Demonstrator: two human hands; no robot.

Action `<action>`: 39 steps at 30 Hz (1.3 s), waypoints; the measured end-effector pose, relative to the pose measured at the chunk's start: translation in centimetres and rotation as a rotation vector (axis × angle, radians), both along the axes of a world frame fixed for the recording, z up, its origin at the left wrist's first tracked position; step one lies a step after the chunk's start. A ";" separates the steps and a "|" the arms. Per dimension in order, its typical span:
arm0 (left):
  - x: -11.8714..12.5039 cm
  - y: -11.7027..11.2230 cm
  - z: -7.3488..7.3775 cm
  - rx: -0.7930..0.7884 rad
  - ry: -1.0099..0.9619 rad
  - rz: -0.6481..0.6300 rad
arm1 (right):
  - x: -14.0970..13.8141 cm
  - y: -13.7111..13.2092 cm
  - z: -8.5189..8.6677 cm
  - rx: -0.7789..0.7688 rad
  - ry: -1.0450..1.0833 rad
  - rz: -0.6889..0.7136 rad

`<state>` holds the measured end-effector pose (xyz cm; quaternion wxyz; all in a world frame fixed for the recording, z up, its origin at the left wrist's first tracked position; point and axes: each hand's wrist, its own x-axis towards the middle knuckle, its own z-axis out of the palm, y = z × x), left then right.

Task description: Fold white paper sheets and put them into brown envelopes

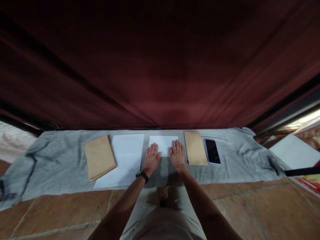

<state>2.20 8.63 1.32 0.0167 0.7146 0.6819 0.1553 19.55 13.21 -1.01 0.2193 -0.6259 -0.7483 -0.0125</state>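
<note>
PLACE: home-like, exact kind unclear | tiled floor (280, 210) | dark-red drape (175, 73) | grey cloth (60, 166)

A dark red fabric panel (160, 73) spans the background. Brown, pale-jointed floor tiles (65, 211) cover the near side. Lighting: dim, brightest far right.

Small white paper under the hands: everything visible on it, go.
The small white paper looks plain, smooth and roughly rectangular, wider than deep in this view, with no visible writing. It lies flat on the grey cloth, between the larger white sheet and the brown rectangular item, apart from both. The left hand and right hand rest palm down, over its left and right near corners. Whether it is one layer or folded, I can't tell.
</note>
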 end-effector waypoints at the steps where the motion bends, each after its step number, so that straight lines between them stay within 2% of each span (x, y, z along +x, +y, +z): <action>1: -0.5 -0.2 0.0 0.007 -0.005 0.028 | 0.0 0.0 0.0 0.003 0.001 0.002; 7: -1.4 -0.7 0.1 0.003 -0.072 0.139 | 0.0 0.0 0.0 0.008 -0.001 -0.008; 12: -2.0 2.4 2.2 -0.089 -0.089 0.224 | -0.1 0.1 0.0 0.012 -0.001 -0.009; 15: -2.8 5.4 3.5 -0.104 -0.089 0.093 | -0.1 0.2 -0.1 0.033 0.016 -0.013; 19: -3.4 8.5 4.3 -0.168 -0.095 -0.060 | -0.2 0.3 -0.1 0.017 0.003 -0.018; 23: -3.8 10.6 5.0 -0.225 -0.097 -0.109 | -0.1 0.2 0.1 -0.005 0.003 -0.013; 29: -4.6 13.3 6.7 -0.334 -0.175 -0.143 | 0.2 0.1 0.5 -0.051 0.021 -0.001; 34: -4.9 13.9 8.0 -0.392 -0.330 -0.154 | 0.4 0.2 1.2 -0.083 0.053 0.013; 39: -6.2 11.5 8.9 -0.418 -0.476 -0.077 | 1.1 0.7 2.0 -0.075 0.141 0.025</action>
